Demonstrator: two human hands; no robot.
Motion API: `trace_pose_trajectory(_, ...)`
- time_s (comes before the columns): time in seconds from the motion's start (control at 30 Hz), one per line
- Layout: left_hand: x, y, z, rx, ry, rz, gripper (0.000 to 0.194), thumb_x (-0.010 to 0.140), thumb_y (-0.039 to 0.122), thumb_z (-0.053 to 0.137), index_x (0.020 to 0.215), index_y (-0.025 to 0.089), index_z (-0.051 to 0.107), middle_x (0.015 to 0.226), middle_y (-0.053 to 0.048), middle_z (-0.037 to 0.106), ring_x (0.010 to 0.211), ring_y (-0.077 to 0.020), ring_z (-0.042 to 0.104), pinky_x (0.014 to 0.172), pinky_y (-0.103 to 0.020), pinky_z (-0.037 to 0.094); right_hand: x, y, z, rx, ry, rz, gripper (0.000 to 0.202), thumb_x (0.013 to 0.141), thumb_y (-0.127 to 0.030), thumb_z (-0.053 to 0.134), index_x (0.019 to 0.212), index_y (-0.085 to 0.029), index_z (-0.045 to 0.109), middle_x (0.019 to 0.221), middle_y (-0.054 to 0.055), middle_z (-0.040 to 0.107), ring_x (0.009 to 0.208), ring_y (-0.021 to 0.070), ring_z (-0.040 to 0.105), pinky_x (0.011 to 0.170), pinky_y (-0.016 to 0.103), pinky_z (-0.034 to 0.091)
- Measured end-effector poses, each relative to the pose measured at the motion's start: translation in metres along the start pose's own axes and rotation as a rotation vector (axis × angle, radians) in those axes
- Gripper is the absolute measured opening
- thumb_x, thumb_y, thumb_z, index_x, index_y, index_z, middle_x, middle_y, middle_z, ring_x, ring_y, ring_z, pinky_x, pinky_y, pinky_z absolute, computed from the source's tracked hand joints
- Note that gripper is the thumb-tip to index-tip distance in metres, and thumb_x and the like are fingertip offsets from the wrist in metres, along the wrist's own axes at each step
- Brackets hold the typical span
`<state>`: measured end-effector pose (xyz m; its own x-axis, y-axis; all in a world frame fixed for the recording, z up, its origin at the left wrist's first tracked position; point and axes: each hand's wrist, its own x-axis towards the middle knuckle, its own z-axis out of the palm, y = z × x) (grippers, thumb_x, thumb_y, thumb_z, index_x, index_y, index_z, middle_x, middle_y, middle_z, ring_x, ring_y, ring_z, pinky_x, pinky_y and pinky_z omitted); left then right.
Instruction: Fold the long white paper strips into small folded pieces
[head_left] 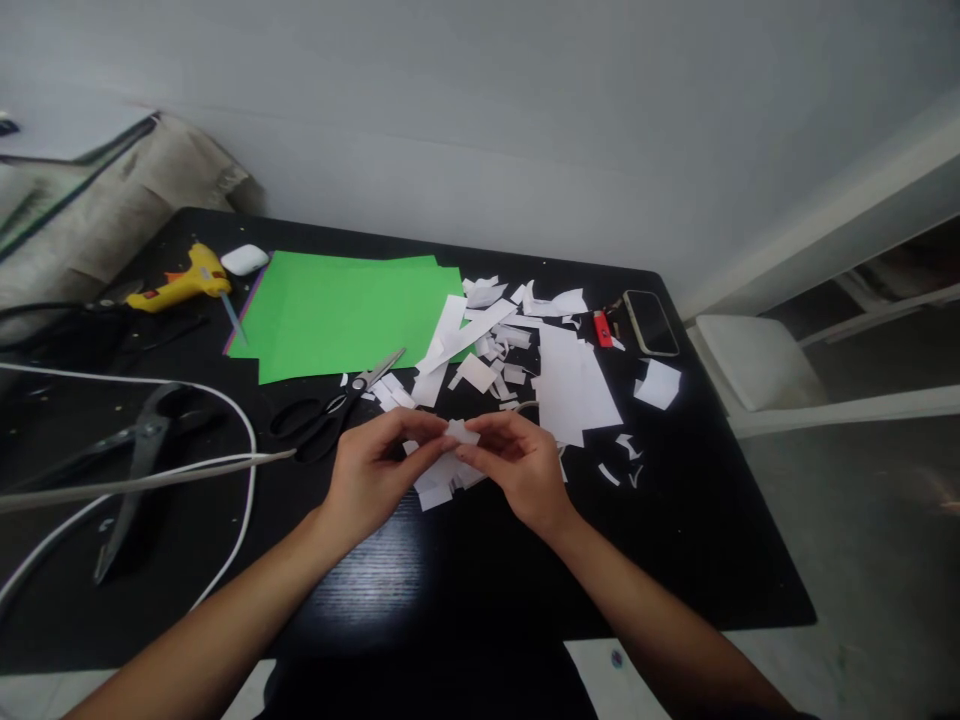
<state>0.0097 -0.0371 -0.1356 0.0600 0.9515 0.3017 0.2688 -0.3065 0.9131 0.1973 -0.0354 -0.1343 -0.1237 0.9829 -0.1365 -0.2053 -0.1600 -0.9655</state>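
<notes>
A small white paper piece [463,433] is pinched between both hands above the black table. My left hand [379,470] grips its left side with thumb and fingers closed. On its right side, the thumb and fingertips of my right hand [525,470] press together. Under the hands lie more white paper pieces [435,492], partly hidden by the fingers. Cut scraps [478,373] are heaped just beyond. Black-handled scissors [360,383] lie left of the heap, their tips over green sheets [352,315]. To the right rest larger white sheets [571,385].
On the left of the black table [720,540] are a yellow glue gun [187,280], large shears [150,440] and white cables [251,480]. A red lighter [602,329] and a phone [651,323] lie at the back right. Behind stands a wall.
</notes>
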Motion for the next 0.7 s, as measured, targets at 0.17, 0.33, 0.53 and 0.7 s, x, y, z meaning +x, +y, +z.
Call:
trace_pose_trajectory(0.17,-0.0001,0.0006,-0.0008,0.059,0.008,0.117,0.012,0.087,0.018,0.081,0.098,0.019,0.078,0.086,-0.002,0.079,0.076,-0.0129,0.074,0.071,-0.023,0.061,-0.0025,0.0028,0.0003,-0.027,0.028,-0.069,0.027,0.07,-0.021,0.092,0.093,-0.026,0.079,0.089,-0.001,0.08,0.08,0.0154,0.076,0.077,0.028,0.064)
trace_pose_trajectory(0.33,0.0,0.0005,0.0004,0.042,0.006,0.195,0.015,0.088,0.012,0.079,0.1,0.02,0.079,0.093,-0.003,0.081,0.085,-0.0142,0.075,0.079,-0.025,0.061,-0.0041,0.0027,0.0002,-0.06,0.046,-0.108,0.024,0.072,-0.02,0.091,0.093,-0.027,0.081,0.087,-0.002,0.081,0.077,0.0153,0.077,0.076,0.029,0.066)
trace_pose_trajectory(0.53,-0.0003,0.0021,0.0018,-0.012,0.001,0.157,0.015,0.088,0.012,0.078,0.099,0.021,0.081,0.094,-0.003,0.081,0.087,-0.0143,0.075,0.08,-0.025,0.06,-0.0051,0.0017,0.0004,-0.092,0.063,-0.132,0.023,0.071,-0.02,0.091,0.09,-0.026,0.081,0.086,-0.001,0.082,0.078,0.0169,0.079,0.076,0.03,0.068)
trace_pose_trajectory(0.7,0.0,0.002,0.002,-0.053,0.0,0.094,0.015,0.086,0.012,0.08,0.097,0.023,0.082,0.094,-0.003,0.081,0.087,-0.0142,0.075,0.08,-0.025,0.06,-0.0051,0.0038,-0.0008,-0.119,0.064,-0.145,0.022,0.072,-0.022,0.091,0.091,-0.025,0.08,0.087,0.001,0.082,0.079,0.0187,0.079,0.075,0.032,0.068)
